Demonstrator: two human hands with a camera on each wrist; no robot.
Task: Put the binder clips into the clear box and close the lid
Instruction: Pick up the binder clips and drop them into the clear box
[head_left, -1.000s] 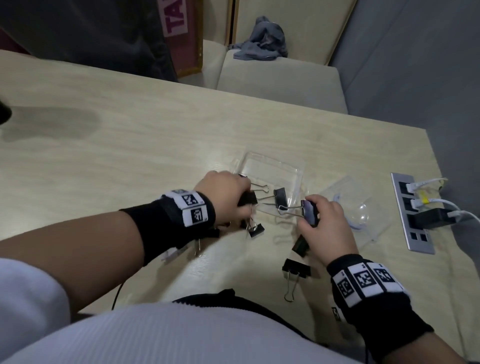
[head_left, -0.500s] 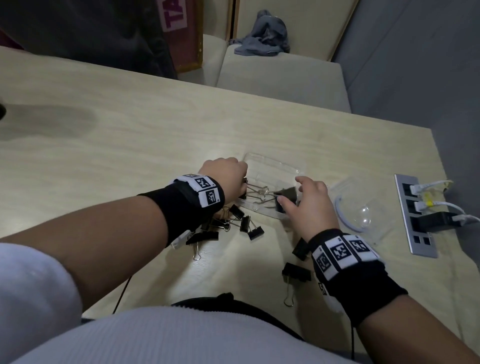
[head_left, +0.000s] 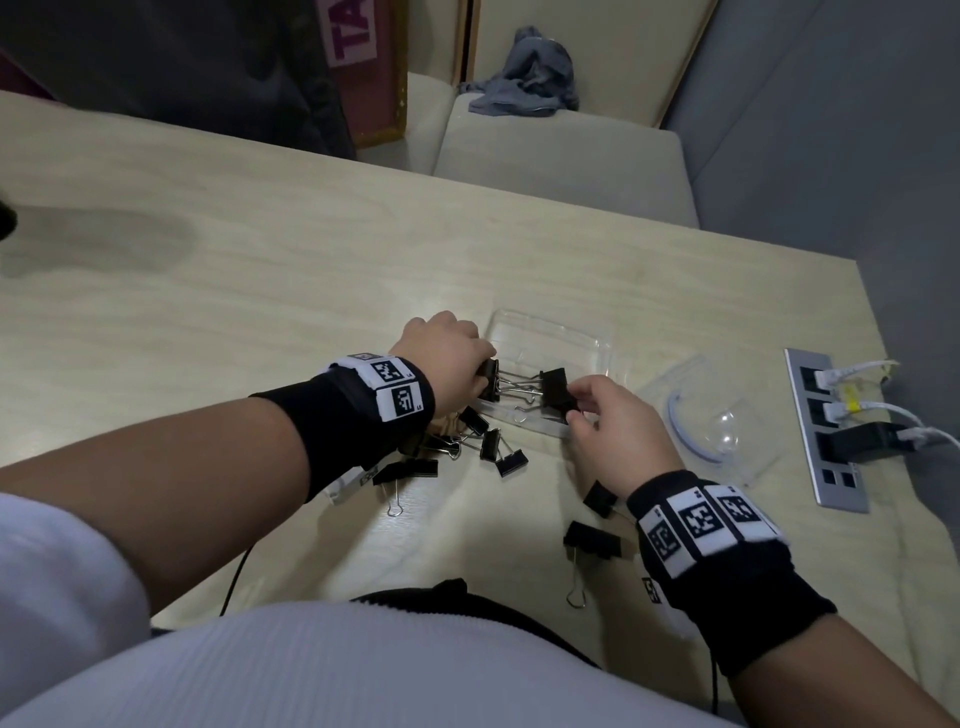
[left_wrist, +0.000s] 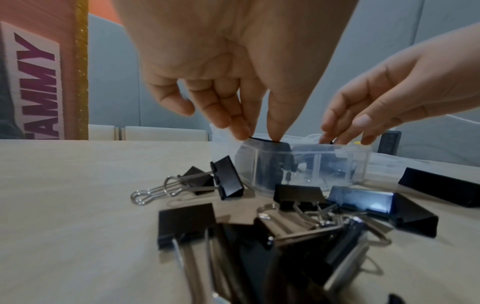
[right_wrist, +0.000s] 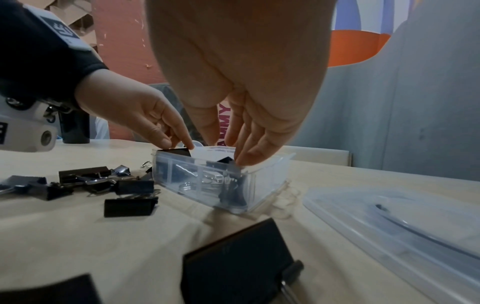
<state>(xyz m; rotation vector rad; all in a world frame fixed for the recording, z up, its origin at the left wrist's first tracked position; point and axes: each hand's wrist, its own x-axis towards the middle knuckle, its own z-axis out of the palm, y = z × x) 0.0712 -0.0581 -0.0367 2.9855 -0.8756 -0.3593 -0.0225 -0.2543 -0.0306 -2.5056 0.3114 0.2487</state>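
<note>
The clear box (head_left: 582, 340) stands open on the table. My left hand (head_left: 485, 374) pinches a black binder clip (head_left: 491, 382) at the box's left end; in the left wrist view the fingertips (left_wrist: 242, 131) hold its top edge (left_wrist: 269, 144) inside the wall. My right hand (head_left: 574, 402) holds a second black clip (head_left: 555, 392) at the right end, lowered into the box (right_wrist: 259, 185), fingers (right_wrist: 249, 156) and thumb on its top (right_wrist: 225, 161). Wire handles of both clips lie between them. The clear lid (head_left: 711, 421) lies to the right.
Several loose black clips (head_left: 470, 441) lie in a pile just left of the box's front. Two more (head_left: 592, 540) sit near my right wrist. A power strip (head_left: 826, 431) with plugged cables is at the right edge. Chairs stand beyond the table.
Both hands moved forward from in front of the box to over it, each carrying a clip. The two clips now sit down inside the box walls.
</note>
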